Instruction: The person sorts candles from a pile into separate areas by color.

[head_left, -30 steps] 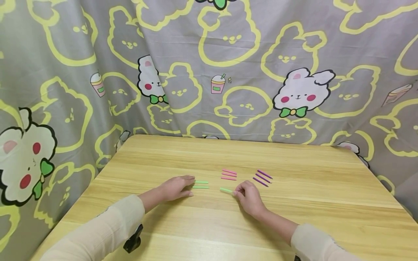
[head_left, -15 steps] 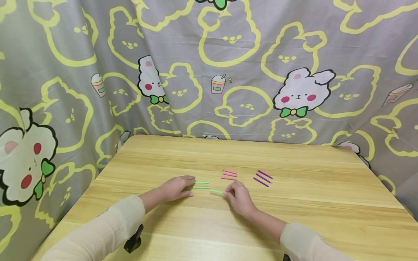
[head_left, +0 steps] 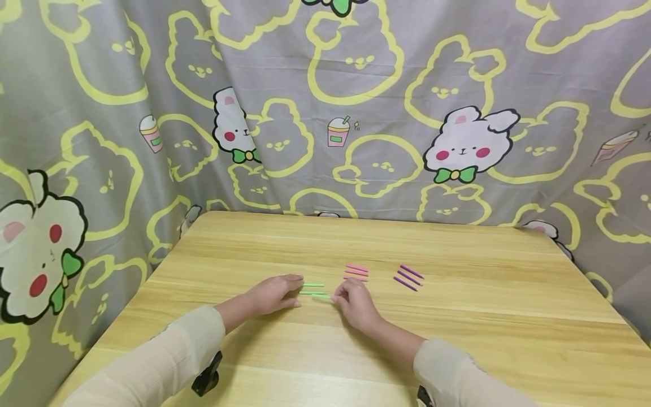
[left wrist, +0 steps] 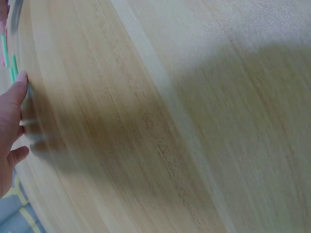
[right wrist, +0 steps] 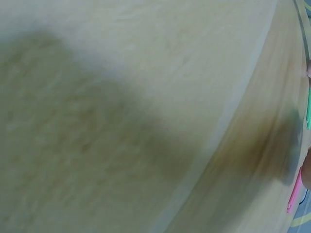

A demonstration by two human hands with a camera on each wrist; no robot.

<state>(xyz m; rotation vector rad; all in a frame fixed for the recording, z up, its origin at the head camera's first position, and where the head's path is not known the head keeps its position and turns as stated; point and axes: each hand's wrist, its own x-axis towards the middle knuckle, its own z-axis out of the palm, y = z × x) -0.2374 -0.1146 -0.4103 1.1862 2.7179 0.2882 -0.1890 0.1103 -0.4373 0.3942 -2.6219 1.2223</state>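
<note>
Two thin green sticks [head_left: 313,285] lie side by side on the wooden table. My left hand [head_left: 274,294] rests on the table at their left ends, fingers extended, covering those ends. My right hand [head_left: 356,305] pinches the right end of a third green stick [head_left: 320,297] between thumb and finger. Its free end points left, close in front of the nearer lying stick; whether they touch I cannot tell. In the left wrist view the left hand [left wrist: 9,116] shows at the left edge. Only a bit of the right hand [right wrist: 306,172] enters the right wrist view.
Behind the right hand lie three pink sticks [head_left: 357,272] in a row. Three purple sticks [head_left: 408,277] lie slanted further right. The table [head_left: 254,243] ends at a patterned curtain [head_left: 366,169] at the back, with more curtain at both sides.
My right hand has slid left, carrying the green stick from the right up to the two lying green sticks. The left hand has stayed in place.
</note>
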